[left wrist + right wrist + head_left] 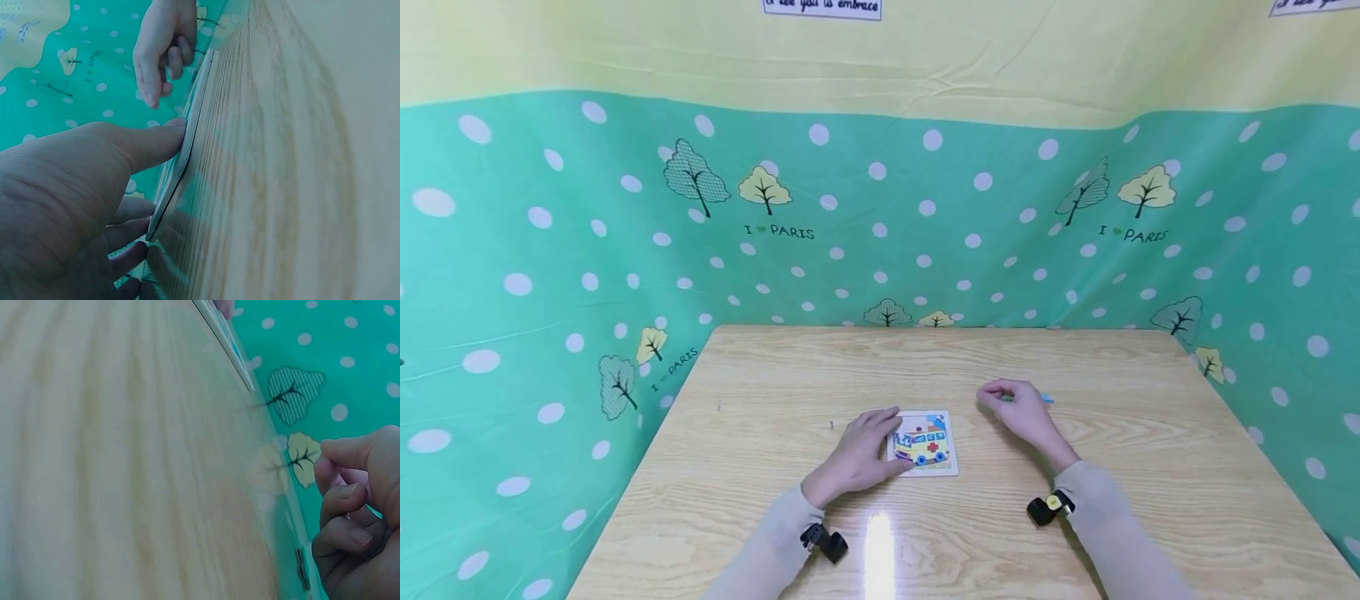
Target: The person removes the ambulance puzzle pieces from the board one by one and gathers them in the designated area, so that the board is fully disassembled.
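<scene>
A small white-framed picture puzzle (934,450) showing a yellow ambulance with a red cross lies flat on the table. My left hand (861,454) holds its left end, index finger at the far edge and thumb at the near edge. The left wrist view shows that thumb on the white rim, the other fingers farther along. To the right, my right hand (1018,408) hovers low over the table, fingers curled, thumb and index tips together. A bit of green shows among its fingers; I cannot tell whether it is held. A small blue piece (1047,399) shows just beyond that hand.
The wooden table (820,367) reaches back to a green dotted curtain (925,250), which also hangs at both sides. A tiny dark speck (832,425) lies left of the puzzle. Both wrists carry small black cameras.
</scene>
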